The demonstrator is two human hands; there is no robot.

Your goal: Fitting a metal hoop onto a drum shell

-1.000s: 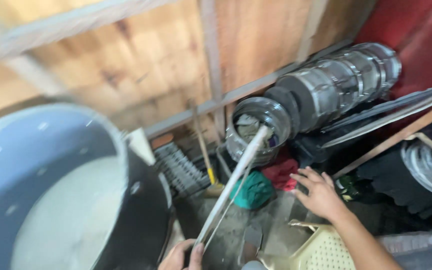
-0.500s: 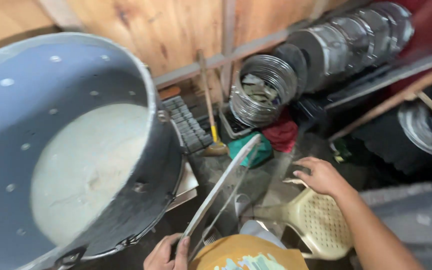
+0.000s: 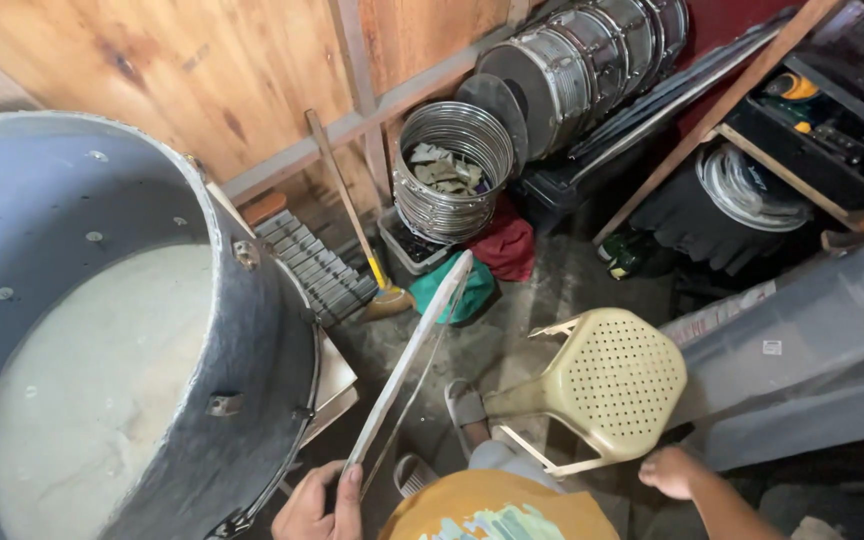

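My left hand (image 3: 318,502) grips the near end of a thin white drum hoop (image 3: 414,352), seen edge-on and slanting up towards the back. A large grey bass drum (image 3: 252,330) with a pale skin inside lies tipped beside it on the left. My right hand (image 3: 674,472) hangs low at the right with its fingers curled, holding nothing. It is just off the near edge of a cream perforated plastic stool (image 3: 617,380) that lies on its side. My sandalled foot (image 3: 465,405) stands between hoop and stool.
A stack of metal hoops (image 3: 452,170) and a row of snare drums (image 3: 572,60) line the wooden wall. A broom (image 3: 357,230), a metal-bar instrument (image 3: 317,265), red and green cloths (image 3: 497,250) and a grey crate (image 3: 802,350) crowd the floor.
My right hand has drawn back from over the stool towards my body and its fingers have curled. The view has tilted down. My left hand keeps the hoop.
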